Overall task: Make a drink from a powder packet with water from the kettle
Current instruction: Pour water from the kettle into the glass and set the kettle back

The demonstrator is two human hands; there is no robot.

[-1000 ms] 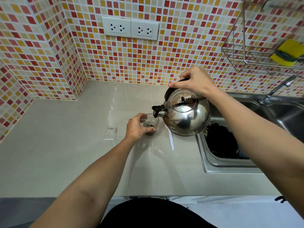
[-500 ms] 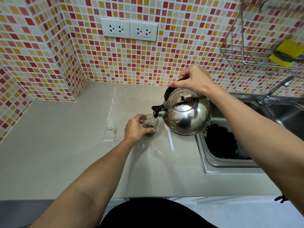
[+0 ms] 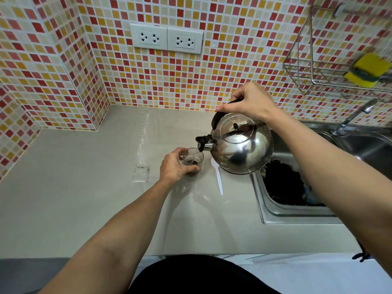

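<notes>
My left hand (image 3: 174,164) wraps round the glass (image 3: 193,161) on the desk (image 3: 74,198), fingers closed on its side. My right hand (image 3: 251,100) grips the black handle of the kettle (image 3: 241,145), which hangs tilted at 3 o'clock of the glass, spout just above the rim. A thin stream of water runs from the spout into the glass, which holds brown liquid. An empty clear packet (image 3: 141,172) lies flat at 9 o'clock of my left hand, near it. A white spoon (image 3: 218,177) lies at 4 o'clock of the glass, partly under the kettle. The sink (image 3: 297,213) at 3 o'clock holds something dark.
</notes>
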